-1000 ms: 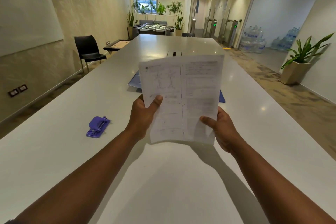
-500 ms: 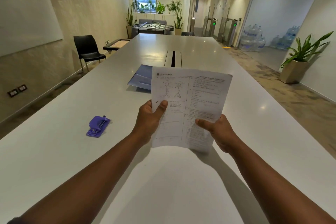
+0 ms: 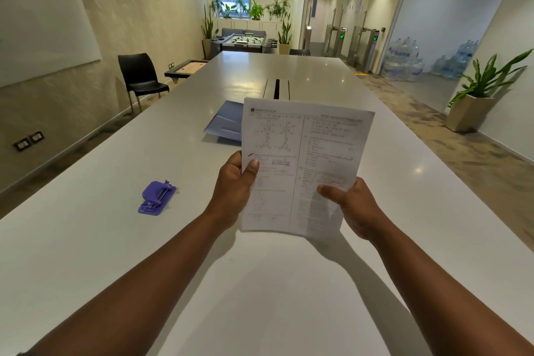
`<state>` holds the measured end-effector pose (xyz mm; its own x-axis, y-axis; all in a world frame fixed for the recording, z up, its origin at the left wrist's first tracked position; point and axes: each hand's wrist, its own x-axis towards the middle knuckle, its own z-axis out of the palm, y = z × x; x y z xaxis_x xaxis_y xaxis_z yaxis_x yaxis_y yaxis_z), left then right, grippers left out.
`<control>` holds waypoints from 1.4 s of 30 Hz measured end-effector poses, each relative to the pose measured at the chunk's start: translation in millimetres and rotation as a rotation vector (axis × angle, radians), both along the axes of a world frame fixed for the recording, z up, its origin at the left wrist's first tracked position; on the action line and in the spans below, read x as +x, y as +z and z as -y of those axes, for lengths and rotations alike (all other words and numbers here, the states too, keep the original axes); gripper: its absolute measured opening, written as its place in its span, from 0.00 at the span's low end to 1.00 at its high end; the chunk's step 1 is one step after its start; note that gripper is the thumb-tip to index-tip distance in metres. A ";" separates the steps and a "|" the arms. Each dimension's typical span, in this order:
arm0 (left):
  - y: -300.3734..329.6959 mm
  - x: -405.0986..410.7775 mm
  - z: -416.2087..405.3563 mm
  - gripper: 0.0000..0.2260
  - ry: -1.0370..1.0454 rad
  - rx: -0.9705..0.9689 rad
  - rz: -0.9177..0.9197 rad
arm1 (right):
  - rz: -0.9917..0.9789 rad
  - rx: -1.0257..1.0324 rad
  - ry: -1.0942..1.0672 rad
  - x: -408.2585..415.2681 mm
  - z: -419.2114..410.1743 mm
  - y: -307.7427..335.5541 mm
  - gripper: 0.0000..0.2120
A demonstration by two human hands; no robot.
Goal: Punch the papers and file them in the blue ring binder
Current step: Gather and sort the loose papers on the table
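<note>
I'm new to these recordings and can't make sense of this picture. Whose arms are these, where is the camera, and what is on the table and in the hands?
No machine here: a person does the work with bare hands. The single camera sits on their head, looking forward and down, so both arms reach in from the bottom of the picture. The left hand and right hand hold a stack of printed papers up off the long white table, one hand at each side. On the table, to the left, lies a purple hole punch. Farther away, partly hidden behind the sheets, lies the blue ring binder. Nothing looks punched or filed yet.
</note>
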<state>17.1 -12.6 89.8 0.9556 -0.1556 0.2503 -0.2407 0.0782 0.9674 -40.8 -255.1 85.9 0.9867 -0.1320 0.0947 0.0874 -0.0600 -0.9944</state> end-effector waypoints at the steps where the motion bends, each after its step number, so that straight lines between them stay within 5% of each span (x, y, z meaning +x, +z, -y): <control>1: 1.5 0.4 -0.2 0.09 -0.003 -0.012 -0.005 | 0.009 0.004 0.005 0.4 0.4 1.7 0.15; 21: -33.3 -6.0 15.1 0.10 0.007 -0.059 -0.080 | -0.045 0.059 0.032 1.7 0.2 -30.1 0.21; 42: -53.6 -0.5 3.8 0.10 -0.074 0.060 -0.183 | -0.125 0.064 0.015 2.2 3.0 -36.1 0.13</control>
<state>16.6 -16.4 36.1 0.9697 -0.2363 0.0621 -0.0565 0.0303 0.9979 -38.5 -258.1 49.8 0.9922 -0.1188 -0.0368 -0.0365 0.0047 -0.9993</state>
